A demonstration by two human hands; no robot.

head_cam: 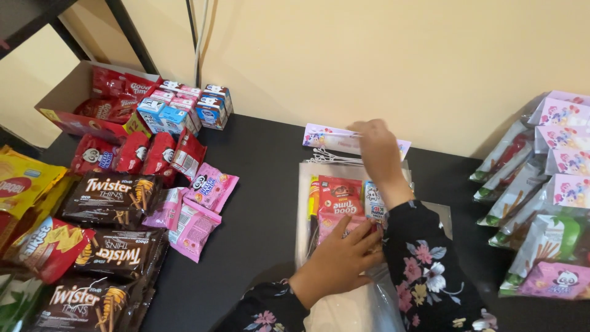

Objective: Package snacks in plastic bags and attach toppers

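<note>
Goodie bag (307, 203) of clear plastic lies flat on the black table (264, 184), mouth toward the wall, already holding a red cookie packet (340, 195), a small milk carton (373, 200) and a pink snack pouch partly hidden under your palm.

Head view — your left hand (338, 261) lies flat, fingers spread and pressing the bag's lower half; it pins rather than grips. Your right hand (378, 147) reaches past the mouth to the printed header card (332, 138) by the wall, fingertips narrowed at its edge; whether they have closed on it, you cannot tell. White twist ties (329, 157) lie just beside the card.

Judgement for doing this well: keep your left palm down so the contents don't slide, take the card by one corner, and square it over the mouth with the film smooth.

Finished bags (541, 197) are stacked at the right; loose stock — dark wafer-stick packs (114, 197), pink pouches (212, 184), cartons in a cardboard box (67, 101) — sits well apart at the left.
</note>
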